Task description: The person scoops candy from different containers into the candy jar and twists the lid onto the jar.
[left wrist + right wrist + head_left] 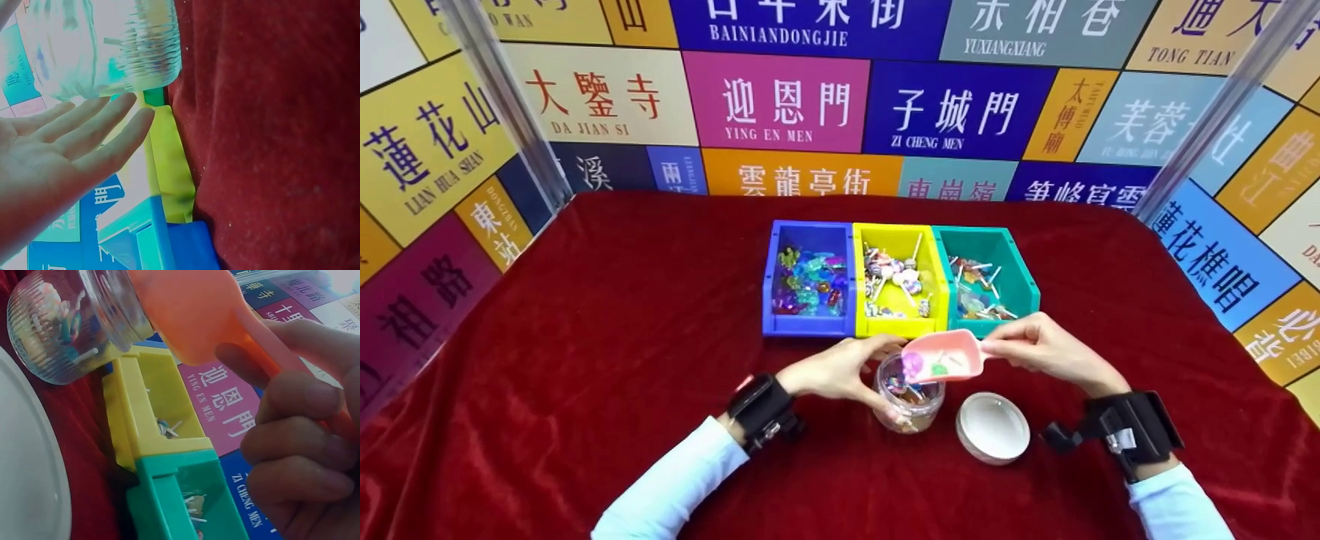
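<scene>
A clear ribbed jar [911, 420] with small colourful pieces inside stands on the red cloth. My left hand [844, 371] holds it from the left, thumb on the near side and fingers along the far side. In my right hand [1046, 345] is the handle of a pink scoop [966, 346], pinched between thumb and fingers. The scoop tilts over the jar's mouth. Inside it lie a purple piece [913, 366], a green piece [939, 369] and white sticks. From the right wrist view, the scoop's underside [191, 315] overlaps the jar's rim.
Joined blue [810, 326], yellow [898, 327] and green [1024, 289] bins stand behind the jar. Shiny coloured pieces fill the blue one; small lollipops lie in the others. A white round lid [994, 427] rests right of the jar. Lettered panels [784, 105] rise behind the cloth.
</scene>
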{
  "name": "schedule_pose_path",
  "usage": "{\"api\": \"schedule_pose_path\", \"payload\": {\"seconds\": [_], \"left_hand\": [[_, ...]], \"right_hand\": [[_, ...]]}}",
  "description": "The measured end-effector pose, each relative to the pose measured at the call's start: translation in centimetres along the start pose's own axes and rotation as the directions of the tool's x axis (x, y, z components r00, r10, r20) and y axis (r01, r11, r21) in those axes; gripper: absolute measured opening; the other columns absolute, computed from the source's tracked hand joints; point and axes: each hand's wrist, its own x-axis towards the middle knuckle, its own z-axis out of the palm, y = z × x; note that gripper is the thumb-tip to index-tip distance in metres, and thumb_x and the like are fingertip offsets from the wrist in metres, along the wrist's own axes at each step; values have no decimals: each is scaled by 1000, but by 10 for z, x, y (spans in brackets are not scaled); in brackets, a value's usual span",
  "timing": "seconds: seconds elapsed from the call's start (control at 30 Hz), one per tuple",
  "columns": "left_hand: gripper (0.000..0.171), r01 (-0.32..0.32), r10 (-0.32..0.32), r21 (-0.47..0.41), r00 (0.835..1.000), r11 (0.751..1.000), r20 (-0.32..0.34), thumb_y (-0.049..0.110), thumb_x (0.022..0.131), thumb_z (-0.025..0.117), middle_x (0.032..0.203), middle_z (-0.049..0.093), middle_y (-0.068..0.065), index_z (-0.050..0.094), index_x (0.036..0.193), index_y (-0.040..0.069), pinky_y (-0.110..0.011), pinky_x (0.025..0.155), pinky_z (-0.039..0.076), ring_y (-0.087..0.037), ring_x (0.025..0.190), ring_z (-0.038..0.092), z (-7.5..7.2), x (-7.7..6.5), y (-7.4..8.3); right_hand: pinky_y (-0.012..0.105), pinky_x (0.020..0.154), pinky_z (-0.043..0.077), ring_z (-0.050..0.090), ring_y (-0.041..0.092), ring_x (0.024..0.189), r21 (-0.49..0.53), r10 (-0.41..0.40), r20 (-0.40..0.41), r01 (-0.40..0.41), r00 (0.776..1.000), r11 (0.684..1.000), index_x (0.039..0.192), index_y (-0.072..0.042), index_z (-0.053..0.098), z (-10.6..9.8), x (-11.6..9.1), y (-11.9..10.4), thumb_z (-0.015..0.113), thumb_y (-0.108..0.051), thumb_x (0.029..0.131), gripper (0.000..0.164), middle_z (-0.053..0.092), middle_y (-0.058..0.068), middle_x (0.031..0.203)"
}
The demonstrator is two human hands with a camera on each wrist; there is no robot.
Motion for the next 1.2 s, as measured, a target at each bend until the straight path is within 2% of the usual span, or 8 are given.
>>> {"api": "schedule_pose_path", "payload": {"seconds": [0.27,0.5,0.6,0.83,1.2], "left_hand": [[76,-19,19,80,1000,997,-1,27,67,77,120,54,-9,41,129,4,-28,87,45,-14,102,53,2,3,0],[71,-38,39,80,999,996,-2,25,67,77,116,56,-12,44,126,2,-30,85,47,-18,99,54,5,4,-1],[70,-47,48,82,999,995,-7,25,67,77,116,57,-12,45,125,3,-28,86,46,-19,100,55,5,5,-1],[71,-40,42,100,999,994,-12,28,66,77,115,57,-8,46,125,4,-22,84,45,-14,97,54,5,5,-2],[70,-40,41,100,999,994,-4,28,67,77,114,58,-8,46,125,4,-20,84,45,-14,98,55,5,5,-2]], "right_hand": [[23,41,31,32,8,46,-73,50,-21,-52,998,996,87,-11,70,-4,-5,-7,58,-20,86,15,36,-1,53],[20,50,40,45,5,60,-173,38,-34,-44,999,984,89,-13,71,-4,-7,-18,59,-20,85,14,61,-6,70],[20,55,43,51,8,63,-240,35,-48,-45,998,970,89,-15,72,-3,-8,-27,60,-23,84,15,66,-6,75],[18,56,46,53,5,62,-395,-44,-74,11,996,918,83,-18,72,0,-8,-43,61,-28,83,15,65,-11,72],[17,46,37,45,2,50,-500,-88,-111,21,990,866,76,-19,72,8,-11,-59,62,-32,81,17,60,-14,62]]}}
